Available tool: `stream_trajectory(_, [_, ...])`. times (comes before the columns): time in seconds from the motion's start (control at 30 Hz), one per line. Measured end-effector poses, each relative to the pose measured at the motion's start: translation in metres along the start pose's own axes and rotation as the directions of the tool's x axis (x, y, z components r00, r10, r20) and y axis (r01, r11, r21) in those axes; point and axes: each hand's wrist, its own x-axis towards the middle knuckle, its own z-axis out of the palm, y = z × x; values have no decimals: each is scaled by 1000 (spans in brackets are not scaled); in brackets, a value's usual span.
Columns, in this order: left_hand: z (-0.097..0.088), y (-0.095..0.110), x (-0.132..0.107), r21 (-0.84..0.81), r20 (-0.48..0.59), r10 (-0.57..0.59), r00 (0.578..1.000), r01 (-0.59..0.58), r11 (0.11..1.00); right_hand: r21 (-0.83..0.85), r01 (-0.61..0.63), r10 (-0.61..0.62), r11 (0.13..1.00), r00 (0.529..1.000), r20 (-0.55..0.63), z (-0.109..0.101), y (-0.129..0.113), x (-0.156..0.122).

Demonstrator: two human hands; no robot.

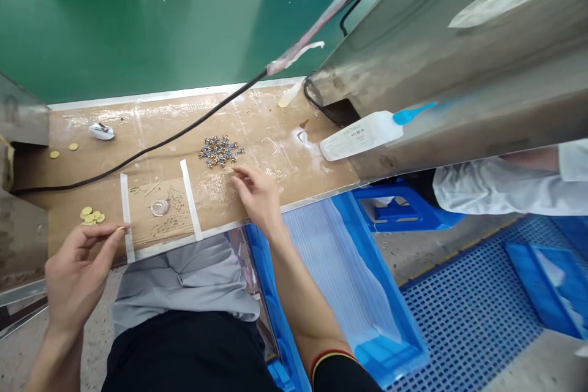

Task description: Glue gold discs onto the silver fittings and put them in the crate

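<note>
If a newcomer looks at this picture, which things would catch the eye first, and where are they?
Probably first the heap of blue-and-gold pieces on the brown worktop, just beyond the right hand. The white bottle with its blue tip stands out farther right. The left hand pinches a tiny piece near yellow discs.

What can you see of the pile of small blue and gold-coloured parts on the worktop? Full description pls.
The pile of small blue and gold-coloured parts is a loose, ragged-edged heap. Pieces look shiny and metallic, lying at mixed angles; individual shapes are too small to make out. It rests on the glossy brown worktop, on the near side of the black cable. The right hand is close to its near edge; contact can't be told.
</note>
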Motion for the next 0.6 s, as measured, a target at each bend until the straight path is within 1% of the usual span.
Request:
stream_trajectory(0.07, [1, 1, -8, -140, 33, -103, 994, 106, 984, -102, 37, -31, 994, 998, 54, 14, -4, 22])
stream_trajectory(0.1, [1, 1, -12, -178, 42, -143, 989, 149, 973, -154, 43, -33, 987, 997, 63, 19, -4, 29])
stream_trajectory(0.17, [2, -2, -18, -212, 54, -188, 981, 196, 958, -239, 50, -34, 970, 997, 73, 26, -3, 39])
stream_trajectory(0.27, [3, -7, -25, -273, 91, -208, 974, 226, 935, -317, 84, -50, 945, 992, 115, 30, -1, 43])
stream_trajectory(0.37, [3, -12, -28, -304, 145, -200, 969, 236, 923, -342, 129, -85, 931, 986, 142, 26, 0, 41])
stream_trajectory(0.5, [2, -18, -24, -315, 198, -201, 960, 256, 914, -258, 131, -107, 957, 989, 104, 14, -4, 30])
stream_trajectory(0.57, [2, -19, -20, -336, 232, -214, 949, 285, 898, -231, 131, -106, 964, 988, 116, 7, -8, 25])
stream_trajectory(0.6, [3, -19, -18, -354, 255, -225, 941, 307, 884, -245, 138, -106, 960, 984, 141, 4, -11, 23])
